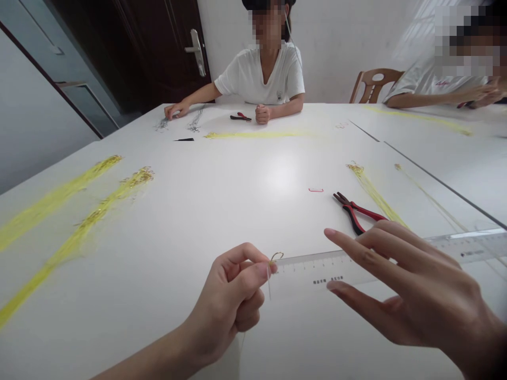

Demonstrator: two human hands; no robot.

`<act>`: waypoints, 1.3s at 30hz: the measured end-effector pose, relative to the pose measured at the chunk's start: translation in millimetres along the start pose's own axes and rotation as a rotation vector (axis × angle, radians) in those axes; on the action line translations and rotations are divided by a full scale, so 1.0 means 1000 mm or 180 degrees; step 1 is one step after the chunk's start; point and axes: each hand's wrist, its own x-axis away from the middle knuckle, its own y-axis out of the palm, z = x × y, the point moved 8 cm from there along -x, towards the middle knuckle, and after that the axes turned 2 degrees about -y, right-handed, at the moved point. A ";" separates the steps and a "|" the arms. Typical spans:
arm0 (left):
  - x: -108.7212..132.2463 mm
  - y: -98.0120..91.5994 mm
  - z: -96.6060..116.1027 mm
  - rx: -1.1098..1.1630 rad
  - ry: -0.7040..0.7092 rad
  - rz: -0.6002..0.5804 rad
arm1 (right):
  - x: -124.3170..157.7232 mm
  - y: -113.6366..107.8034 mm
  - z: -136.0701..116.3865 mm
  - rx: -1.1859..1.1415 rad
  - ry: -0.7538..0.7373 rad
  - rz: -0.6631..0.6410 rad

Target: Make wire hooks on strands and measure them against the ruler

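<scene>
Between thumb and index finger, my left hand [237, 295] pinches a small gold fish hook [278, 256] at the near-left end of a transparent ruler [304, 274]. The hook's bend sticks up above my fingertips, and a thin line trails below the hand. My right hand [412, 285] hovers over the ruler with its fingers apart and nothing seen between them. It covers part of the ruler's middle. Just beyond it lie red-and-black pliers [354, 210], their jaws pointing away to the left.
Bundles of yellow line with gold hooks lie at left [99, 214] and right [374, 190]. A small red-edged piece [316, 190] lies mid-table. Across the white table [222, 195] sits a person [261, 74] near other pliers [241, 116]; another person [428, 87] sits far right.
</scene>
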 end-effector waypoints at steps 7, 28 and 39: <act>0.001 -0.002 0.000 -0.0003 -0.0004 0.0005 | 0.001 -0.001 0.000 -0.0044 -0.0017 0.0032; 0.000 -0.002 -0.002 0.0084 -0.0003 0.0013 | 0.000 0.001 0.000 -0.0016 -0.0018 -0.0037; -0.001 -0.002 -0.001 0.0089 0.0018 0.0020 | 0.000 0.001 0.000 -0.0033 -0.0002 -0.0022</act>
